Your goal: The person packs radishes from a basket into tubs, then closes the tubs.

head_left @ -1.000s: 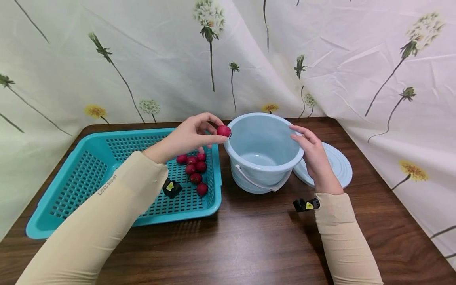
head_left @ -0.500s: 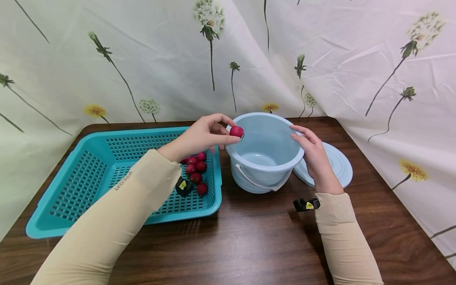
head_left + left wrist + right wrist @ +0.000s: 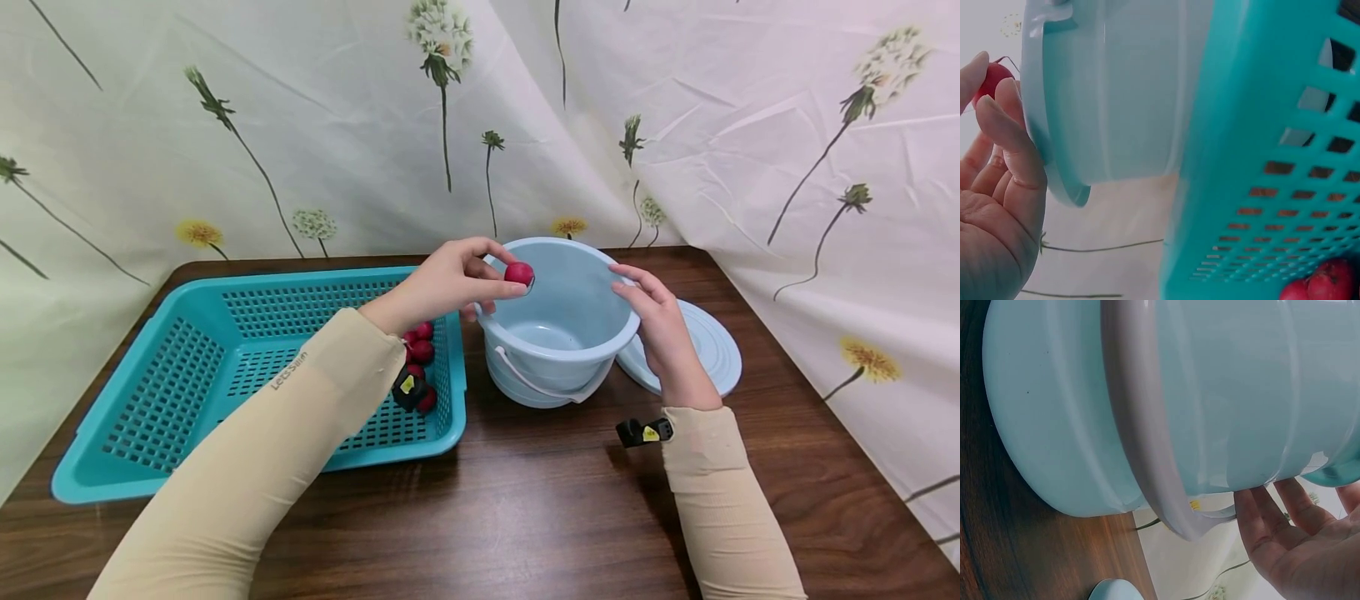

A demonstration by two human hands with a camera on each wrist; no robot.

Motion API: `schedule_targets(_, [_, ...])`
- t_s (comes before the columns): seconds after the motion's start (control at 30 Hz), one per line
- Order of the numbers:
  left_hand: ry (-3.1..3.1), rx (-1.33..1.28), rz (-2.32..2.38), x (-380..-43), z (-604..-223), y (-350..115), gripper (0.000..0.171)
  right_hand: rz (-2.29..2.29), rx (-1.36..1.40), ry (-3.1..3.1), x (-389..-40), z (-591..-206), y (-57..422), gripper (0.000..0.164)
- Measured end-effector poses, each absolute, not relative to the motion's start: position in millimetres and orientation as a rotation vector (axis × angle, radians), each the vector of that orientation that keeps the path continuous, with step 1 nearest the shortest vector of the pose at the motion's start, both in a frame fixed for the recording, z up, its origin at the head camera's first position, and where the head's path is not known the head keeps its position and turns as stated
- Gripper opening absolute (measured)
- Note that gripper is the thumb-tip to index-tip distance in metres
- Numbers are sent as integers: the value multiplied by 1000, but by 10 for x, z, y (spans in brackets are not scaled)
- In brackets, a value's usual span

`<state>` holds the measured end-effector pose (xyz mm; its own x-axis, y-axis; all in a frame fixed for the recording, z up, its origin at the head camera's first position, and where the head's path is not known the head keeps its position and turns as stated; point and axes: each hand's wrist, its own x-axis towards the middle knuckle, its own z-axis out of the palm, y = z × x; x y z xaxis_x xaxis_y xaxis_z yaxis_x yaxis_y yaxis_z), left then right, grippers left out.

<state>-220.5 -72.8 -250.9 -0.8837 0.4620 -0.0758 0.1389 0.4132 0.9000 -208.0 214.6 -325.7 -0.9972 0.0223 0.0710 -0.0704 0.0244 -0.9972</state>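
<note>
My left hand (image 3: 468, 275) pinches a red radish (image 3: 519, 273) between thumb and fingers, over the left rim of the light blue bucket (image 3: 555, 346). The radish's thin root tail shows in the left wrist view, where the left hand (image 3: 1004, 187) is beside the bucket's outer wall. At the bucket's right side, my right hand (image 3: 660, 333) holds the rim. In the right wrist view several fingers (image 3: 1300, 509) lie against the outer wall under the rim. The bucket's grey-white handle (image 3: 543, 390) hangs down in front. The visible part of the bucket's floor is bare.
A turquoise perforated basket (image 3: 453, 417) stands left of the bucket. Several radishes (image 3: 422, 352) lie at its right end, partly hidden by the left forearm. A light blue lid (image 3: 712, 346) lies right of the bucket on the wooden table (image 3: 525, 517). Flower-printed cloth (image 3: 337, 125) hangs behind.
My left hand has moved right with the radish, from between basket and bucket to over the bucket's opening. The right hand and bucket have stayed in place.
</note>
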Motion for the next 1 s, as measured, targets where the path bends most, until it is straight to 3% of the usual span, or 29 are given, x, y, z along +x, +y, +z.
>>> schedule_targets(1.0, [2393, 540, 1437, -2216, -2545, -712, 37, 2142, 32, -2217, -2078, -3241, 2139, 32])
